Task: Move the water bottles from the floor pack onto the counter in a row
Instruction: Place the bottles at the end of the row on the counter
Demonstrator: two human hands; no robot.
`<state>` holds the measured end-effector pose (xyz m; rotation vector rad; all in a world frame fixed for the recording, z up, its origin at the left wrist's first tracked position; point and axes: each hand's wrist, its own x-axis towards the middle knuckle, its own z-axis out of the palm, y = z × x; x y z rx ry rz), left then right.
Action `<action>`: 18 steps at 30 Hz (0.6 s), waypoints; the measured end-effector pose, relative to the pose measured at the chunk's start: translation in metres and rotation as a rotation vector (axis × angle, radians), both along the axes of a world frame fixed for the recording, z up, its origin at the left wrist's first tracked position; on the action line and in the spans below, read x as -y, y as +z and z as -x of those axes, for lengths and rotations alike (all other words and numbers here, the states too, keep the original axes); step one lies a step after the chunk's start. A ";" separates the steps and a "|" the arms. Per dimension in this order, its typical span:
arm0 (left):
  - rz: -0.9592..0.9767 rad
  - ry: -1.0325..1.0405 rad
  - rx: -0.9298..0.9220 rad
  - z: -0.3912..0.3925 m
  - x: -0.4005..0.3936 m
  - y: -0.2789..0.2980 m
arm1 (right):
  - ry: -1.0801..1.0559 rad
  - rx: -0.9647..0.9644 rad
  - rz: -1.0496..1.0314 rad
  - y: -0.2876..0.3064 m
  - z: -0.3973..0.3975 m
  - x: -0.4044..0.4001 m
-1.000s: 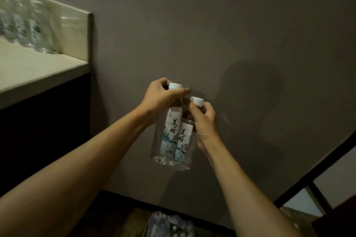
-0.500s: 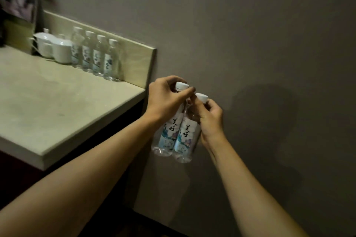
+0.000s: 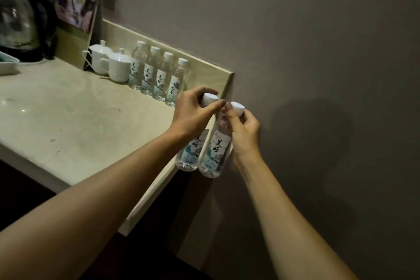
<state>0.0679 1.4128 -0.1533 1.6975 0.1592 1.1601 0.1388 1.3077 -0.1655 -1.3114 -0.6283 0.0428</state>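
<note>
On the desk [image 3: 68,109], from the left, stand a glass kettle [image 3: 20,22], two lidded white cups [image 3: 111,63] and four capped bottles of clear water [image 3: 159,75] in a row touching along the backsplash. At the desk's right corner the left hand [image 3: 193,113] pinches the neck of a fifth bottle [image 3: 192,150] just under its cap. Touching it, the right hand [image 3: 243,129] grips the neck of a sixth [image 3: 216,150]; both bottles hang upright over the edge.

The kettle [image 3: 21,22] at far left is blurred and cut off; the left hand [image 3: 193,112] hides one bottle's [image 3: 192,152] neck.
</note>
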 end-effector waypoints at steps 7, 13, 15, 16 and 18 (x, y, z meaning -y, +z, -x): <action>0.016 0.067 0.027 -0.011 -0.044 0.000 | 0.020 0.050 0.011 0.007 -0.012 -0.047; -0.056 0.114 0.032 -0.035 -0.064 -0.008 | 0.010 0.051 -0.007 -0.004 -0.033 -0.074; -0.094 0.138 0.027 -0.046 -0.073 -0.010 | 0.013 0.079 0.002 -0.006 -0.041 -0.082; -0.122 0.154 0.020 -0.051 -0.078 -0.010 | 0.016 0.083 0.007 -0.007 -0.046 -0.086; -0.197 0.190 0.005 -0.062 -0.086 -0.011 | 0.007 0.085 -0.001 -0.008 -0.056 -0.095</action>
